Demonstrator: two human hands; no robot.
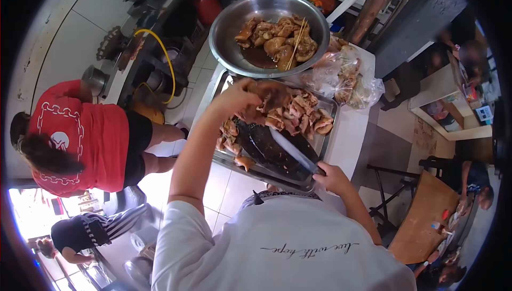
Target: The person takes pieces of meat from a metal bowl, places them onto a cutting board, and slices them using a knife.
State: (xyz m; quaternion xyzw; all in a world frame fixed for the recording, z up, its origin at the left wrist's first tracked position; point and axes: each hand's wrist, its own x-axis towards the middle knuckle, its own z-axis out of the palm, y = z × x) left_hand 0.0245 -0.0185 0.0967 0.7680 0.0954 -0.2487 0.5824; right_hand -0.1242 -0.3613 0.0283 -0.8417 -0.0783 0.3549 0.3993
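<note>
My right hand point(334, 178) is wrapped round the dark handle of a large knife point(290, 148). Its wide blade slants up and left over a dark chopping board point(269, 155). My left hand point(242, 99) grips a brown piece of cooked meat point(272, 93) at the board's far edge; some of its fingers are blurred. Chopped meat point(301, 112) is heaped right of the left hand, and smaller bits point(229, 136) lie on the left. Board and meat sit in a metal tray point(334, 118).
Beyond the tray stands a steel basin point(224, 59) of larger meat pieces, with thin sticks point(297, 43) leaning in it. Plastic bags point(352, 86) of food lie on the white table point(354, 131). A person in red point(90, 136) is at the left, near a stove with pots.
</note>
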